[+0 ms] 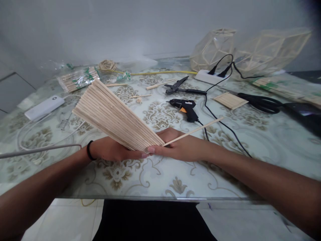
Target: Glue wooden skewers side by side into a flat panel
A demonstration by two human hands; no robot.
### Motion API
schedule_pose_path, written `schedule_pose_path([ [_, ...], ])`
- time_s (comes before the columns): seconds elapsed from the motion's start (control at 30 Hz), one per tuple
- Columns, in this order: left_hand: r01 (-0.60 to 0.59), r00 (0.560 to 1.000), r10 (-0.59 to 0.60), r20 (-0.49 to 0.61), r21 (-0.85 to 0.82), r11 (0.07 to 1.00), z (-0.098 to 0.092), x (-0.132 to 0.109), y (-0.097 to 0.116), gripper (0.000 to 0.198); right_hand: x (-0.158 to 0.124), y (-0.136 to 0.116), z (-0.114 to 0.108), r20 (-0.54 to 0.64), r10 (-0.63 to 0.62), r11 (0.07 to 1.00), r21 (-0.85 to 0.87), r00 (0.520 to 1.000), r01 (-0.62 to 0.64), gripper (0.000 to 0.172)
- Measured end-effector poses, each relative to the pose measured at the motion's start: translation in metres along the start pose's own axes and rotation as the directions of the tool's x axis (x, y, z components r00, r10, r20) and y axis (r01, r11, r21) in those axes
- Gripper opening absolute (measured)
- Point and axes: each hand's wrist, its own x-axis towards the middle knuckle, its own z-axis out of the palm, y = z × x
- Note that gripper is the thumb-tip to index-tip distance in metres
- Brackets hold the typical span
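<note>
My left hand (114, 150) grips the near end of a flat panel of glued wooden sticks (112, 115), which tilts up and away to the left. My right hand (179, 145) meets it at the same end, fingers closed around a single thin wooden stick (194, 131) that points up to the right; its fingertips also press on the panel's edge. A black band circles my left wrist. Both hands hover just above the patterned glass table (160, 180).
Beyond the hands lie a black glue gun (185, 108) with its cord, pliers (177, 86), big black scissors (260, 102), a small stick panel (230, 100), a power strip (209, 76), a white power bank (44, 106), bagged sticks (76, 79) and two stick-frame polyhedra (248, 50).
</note>
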Motion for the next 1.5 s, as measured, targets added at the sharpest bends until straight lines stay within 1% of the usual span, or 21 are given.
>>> schedule_pose_path([
  [0.17, 0.001, 1.000, -0.001, 0.015, 0.010, 1.000, 0.0002, -0.0005, -0.0002, 0.043, -0.0002, -0.0011, -0.0003, -0.005, -0.008, 1.000, 0.005, 1.000, 0.008, 0.055],
  [0.4, -0.004, 1.000, 0.003, 0.012, 0.024, 1.000, -0.0003, -0.0005, -0.0010, 0.045, 0.0000, -0.0023, -0.0001, -0.003, 0.014, 1.000, 0.008, 1.000, -0.014, 0.055],
  [0.63, 0.044, 0.999, -0.044, 0.009, 0.023, 0.999, -0.0002, -0.0014, -0.0003, 0.048, -0.0005, -0.0006, 0.0001, -0.004, 0.002, 1.000, 0.025, 1.000, -0.002, 0.055],
  [0.9, -0.009, 1.000, 0.009, 0.014, 0.012, 1.000, 0.0000, -0.0001, -0.0024, 0.044, 0.0004, 0.0003, 0.0005, -0.009, -0.011, 1.000, 0.000, 1.000, 0.011, 0.055],
  [1.03, -0.018, 1.000, 0.018, -0.001, 0.016, 1.000, 0.0003, -0.0005, -0.0033, 0.043, -0.0001, 0.0002, 0.0004, -0.002, -0.008, 1.000, -0.008, 1.000, 0.008, 0.057],
  [1.2, -0.030, 1.000, 0.030, 0.006, 0.032, 0.999, 0.0002, -0.0008, -0.0038, 0.044, 0.0001, -0.0004, 0.0001, 0.001, -0.015, 1.000, -0.010, 1.000, 0.015, 0.057],
  [1.37, -0.020, 1.000, 0.020, 0.001, 0.021, 1.000, 0.0005, -0.0005, -0.0039, 0.044, 0.0004, -0.0001, 0.0002, -0.002, -0.011, 1.000, -0.004, 1.000, 0.011, 0.057],
  [1.5, 0.001, 1.000, -0.001, -0.007, 0.009, 1.000, 0.0011, -0.0008, -0.0031, 0.043, -0.0001, 0.0005, 0.0003, -0.005, -0.016, 1.000, 0.009, 1.000, 0.016, 0.052],
])
